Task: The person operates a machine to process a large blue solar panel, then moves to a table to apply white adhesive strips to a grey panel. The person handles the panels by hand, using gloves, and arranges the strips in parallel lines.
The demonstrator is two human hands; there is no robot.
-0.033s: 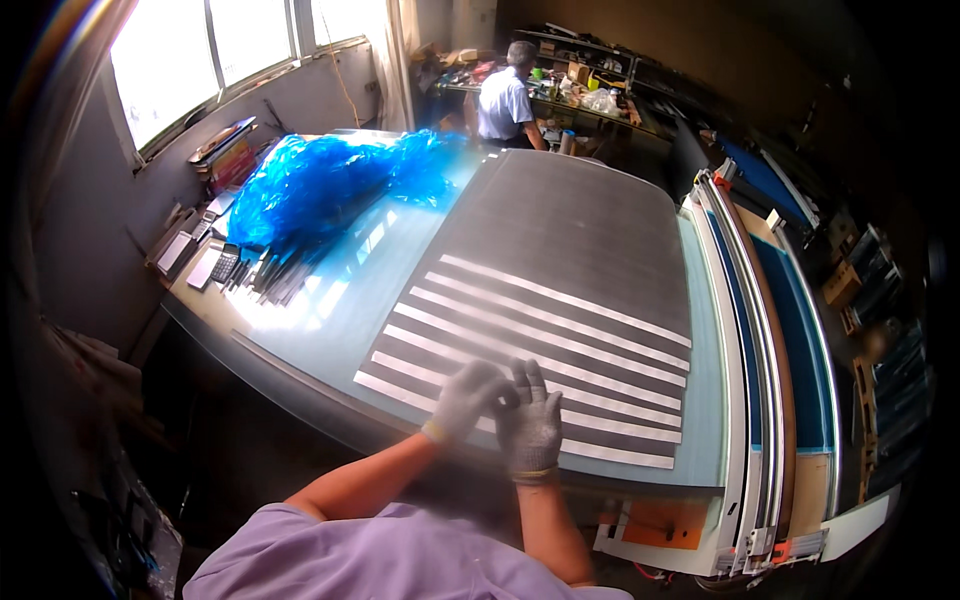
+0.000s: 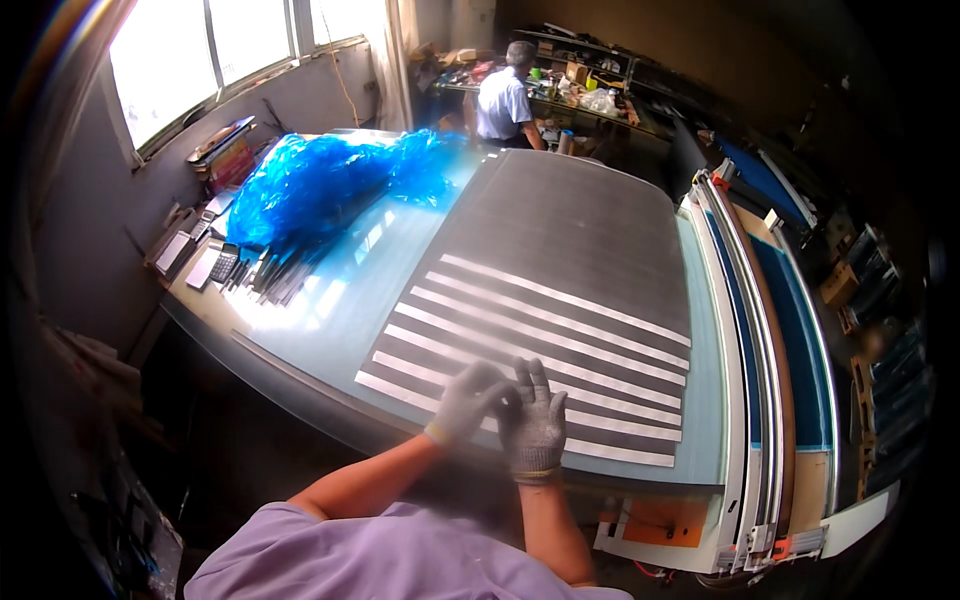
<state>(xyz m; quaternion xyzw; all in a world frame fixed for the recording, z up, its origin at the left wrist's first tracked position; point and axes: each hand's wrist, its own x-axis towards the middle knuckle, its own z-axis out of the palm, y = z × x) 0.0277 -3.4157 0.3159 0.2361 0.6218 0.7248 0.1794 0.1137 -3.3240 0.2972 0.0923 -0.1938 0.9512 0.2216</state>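
White strips (image 2: pixel 620 454) lie along the near edge of the table (image 2: pixel 330 345), left ends nearer the left hand (image 2: pixel 467 402), its blurred grip unreadable; right hand (image 2: pixel 533 435), fingers apart.

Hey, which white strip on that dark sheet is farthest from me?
The white strip bordering the wide plain stretch of dark sheet; the other strips all lie on its near side, closer to you.

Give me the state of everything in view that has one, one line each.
Left hand, gloved, fingers bent, blurred; any hold unclear
Right hand, gloved, two fingers extended
Dark sheet, lying flat
White strips, spaced in rows across the sheet
Blue plastic, crumpled in a heap
Calculator, lying face up
Curtain, gathered aside
Co-worker, turned away
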